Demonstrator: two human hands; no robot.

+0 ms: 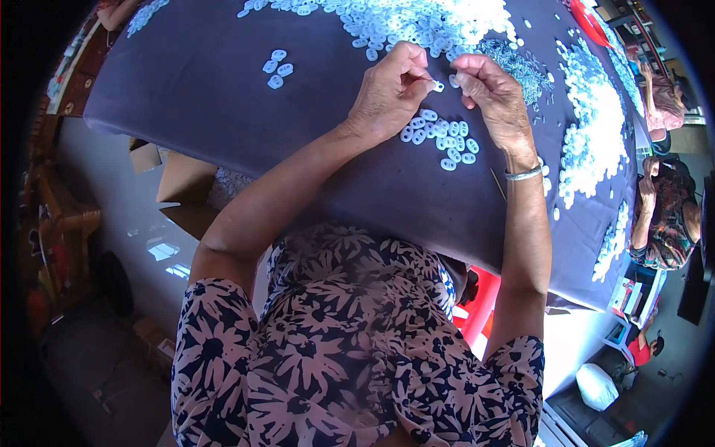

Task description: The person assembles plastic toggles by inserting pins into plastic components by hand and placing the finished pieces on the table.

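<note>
My left hand is closed in a pinch, with a small white oval plastic piece with holes at its fingertips. Just to its right, my right hand, with a bracelet on the wrist, has thumb and fingers drawn together. A pale piece shows at its fingertips; whether it is held or lies on the table behind cannot be made out. Below the hands lies a loose group of two-holed oval pieces. Beyond my right hand spreads a heap of small thin metal pins.
A dark cloth covers the table. Large heaps of oval pieces lie at the back and on the right, with several pieces at left. A thin stick lies by my right wrist. An open cardboard box stands below. Other people work at right.
</note>
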